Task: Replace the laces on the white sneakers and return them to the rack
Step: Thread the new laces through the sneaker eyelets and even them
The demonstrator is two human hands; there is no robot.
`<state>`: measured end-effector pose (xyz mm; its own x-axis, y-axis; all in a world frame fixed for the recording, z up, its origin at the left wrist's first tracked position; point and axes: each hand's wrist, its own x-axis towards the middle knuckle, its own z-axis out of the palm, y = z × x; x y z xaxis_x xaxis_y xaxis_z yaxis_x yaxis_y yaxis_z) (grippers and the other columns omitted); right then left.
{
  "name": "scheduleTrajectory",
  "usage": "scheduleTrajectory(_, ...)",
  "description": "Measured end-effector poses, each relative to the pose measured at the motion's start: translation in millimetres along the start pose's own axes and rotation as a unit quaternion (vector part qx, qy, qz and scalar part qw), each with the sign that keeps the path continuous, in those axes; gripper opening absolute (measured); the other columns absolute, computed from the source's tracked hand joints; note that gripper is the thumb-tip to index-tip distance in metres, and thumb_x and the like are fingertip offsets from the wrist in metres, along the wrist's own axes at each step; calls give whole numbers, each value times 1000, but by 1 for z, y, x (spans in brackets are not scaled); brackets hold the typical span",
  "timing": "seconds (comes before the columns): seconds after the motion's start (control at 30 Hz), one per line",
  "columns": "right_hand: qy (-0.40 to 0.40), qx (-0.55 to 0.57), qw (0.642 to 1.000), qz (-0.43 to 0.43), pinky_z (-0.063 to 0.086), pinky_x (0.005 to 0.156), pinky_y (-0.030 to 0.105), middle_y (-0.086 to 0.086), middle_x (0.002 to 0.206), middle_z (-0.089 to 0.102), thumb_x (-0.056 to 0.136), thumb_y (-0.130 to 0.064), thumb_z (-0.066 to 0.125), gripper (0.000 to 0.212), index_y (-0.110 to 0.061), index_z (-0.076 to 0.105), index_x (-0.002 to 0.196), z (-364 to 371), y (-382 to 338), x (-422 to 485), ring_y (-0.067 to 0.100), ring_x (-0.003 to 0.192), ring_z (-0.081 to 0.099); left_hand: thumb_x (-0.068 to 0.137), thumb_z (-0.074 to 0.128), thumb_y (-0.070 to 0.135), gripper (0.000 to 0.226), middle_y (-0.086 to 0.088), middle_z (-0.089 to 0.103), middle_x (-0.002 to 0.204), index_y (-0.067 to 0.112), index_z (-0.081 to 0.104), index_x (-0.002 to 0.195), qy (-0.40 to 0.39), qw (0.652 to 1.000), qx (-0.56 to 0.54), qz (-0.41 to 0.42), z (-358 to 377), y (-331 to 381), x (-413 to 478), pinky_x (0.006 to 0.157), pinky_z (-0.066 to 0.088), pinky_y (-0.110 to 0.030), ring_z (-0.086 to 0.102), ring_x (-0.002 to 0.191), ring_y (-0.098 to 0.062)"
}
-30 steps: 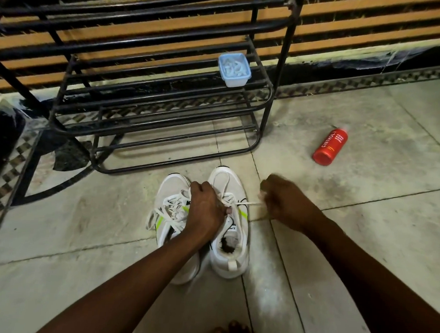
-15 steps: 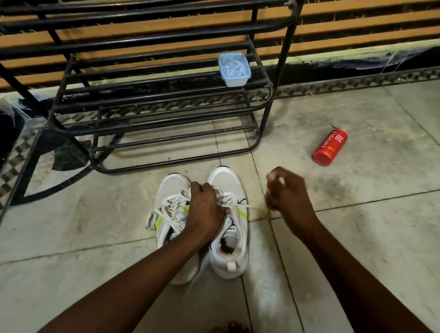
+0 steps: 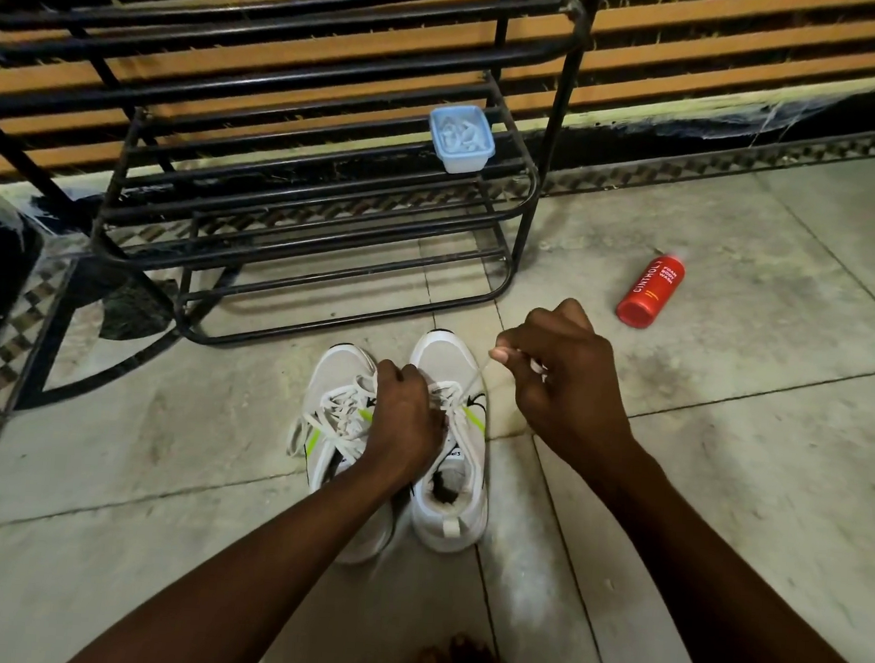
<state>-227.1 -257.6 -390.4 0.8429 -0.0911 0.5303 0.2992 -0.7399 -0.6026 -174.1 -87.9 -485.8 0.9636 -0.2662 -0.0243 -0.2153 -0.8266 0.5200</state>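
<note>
While the right sneaker and the left sneaker, both white, stand side by side on the tiled floor, toes toward the black metal rack, the left hand lies over the lacing of the right sneaker, its fingers clenched on the white lace where it crosses the tongue. The right hand is raised just beside that shoe's toe, thumb and forefinger pinching the free end of the same lace, which runs taut from the eyelets up to the fingers. On the left sneaker the lacing lies loose and tangled. The rack stands at the floor's far edge, against a slatted wall, and a small pale-blue tub sits at the right end of one of its shelves. A red bottle lies on its side on the floor, well to the right of the sneakers
</note>
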Motion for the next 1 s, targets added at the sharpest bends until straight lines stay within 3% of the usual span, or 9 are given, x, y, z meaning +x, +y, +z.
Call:
scheduleTrajectory(0.23, -5, -58, 997, -56, 39, 61, 38, -5, 69, 51, 87, -7, 68, 8, -11, 71, 80, -5, -12, -2, 23, 77, 43, 82, 70, 5, 33, -22, 48, 115, -2, 56, 111, -2, 1000, -13, -19, 5, -4, 3, 76, 27, -16, 49, 100, -31)
scheduleTrajectory(0.4, 0, -118, 993, -28, 36, 80, 50, -15, 74, 58, 91, -22, 67, 7, -25, 72, 85, -8, -11, 0, 21, 89, 57, 77, 77, 23, 36, -14, 55, 112, 6, 61, 105, -40, 996, -38, -71, -1, -10, 12, 71, 24, -16, 38, 92, -15)
scheduleTrajectory(0.47, -1, -79, 997, -9, 39, 79, 55, -16, 81, 61, 93, -20, 66, 7, -23, 72, 90, -8, -8, 0, 19, 89, 58, 69, 80, 27, 41, -9, 62, 106, 12, 64, 103, -36, 993, -57, -101, -9, -10, 18, 72, 32, -23, 52, 94, -21)
scheduleTrajectory(0.53, -1, -41, 999, -2, 44, 76, 56, -12, 85, 65, 95, -17, 65, 6, -20, 71, 92, -6, -4, 1, 18, 86, 60, 68, 80, 18, 46, -4, 68, 107, 17, 66, 112, -47, 978, -171, -106, -23, -3, 20, 77, 50, -28, 65, 94, -21)
scheduleTrajectory(0.6, 12, -2, 1000, -1, 49, 72, 52, -8, 86, 67, 96, -13, 65, 7, -15, 70, 94, -5, -3, 3, 17, 81, 62, 75, 83, -2, 51, -11, 73, 111, 14, 66, 121, -135, 930, -340, -50, -40, 10, 19, 78, 57, -27, 68, 90, -16)
scheduleTrajectory(0.67, 35, 39, 999, 11, 53, 70, 43, -4, 87, 68, 96, -8, 64, 7, -10, 70, 95, -6, -5, 5, 14, 78, 66, 79, 82, -7, 48, -16, 75, 102, 10, 68, 122, -208, 880, -426, 1, -59, 27, 17, 76, 57, -26, 70, 87, -18)
scheduleTrajectory(0.8, 62, 173, 974, 136, 52, 59, 34, -5, 75, 65, 99, -9, 63, 7, -10, 67, 94, -3, 1, 0, 14, 62, 64, 87, 78, 7, 19, -26, 71, 91, 2, 76, 106, -157, 867, -474, 6, -79, 44, 25, 78, 56, -37, 66, 81, -28)
scheduleTrajectory(0.9, 61, 208, 955, 202, 45, 60, 29, -8, 71, 64, 99, -14, 63, 11, -14, 71, 92, 1, 19, -12, 13, 63, 60, 91, 75, 11, 8, -13, 72, 87, 6, 79, 95, -125, 855, -501, -39, -81, 39, 34, 81, 53, -39, 62, 82, -26)
scheduleTrajectory(1.0, 11, 152, 968, 198, 45, 60, 22, -3, 70, 66, 97, -10, 64, 12, -13, 74, 91, 6, 39, -31, 11, 63, 61, 96, 68, 15, 9, 1, 70, 82, 13, 76, 93, -100, 833, -534, -101, -84, 30, 40, 78, 47, -35, 60, 82, -17)
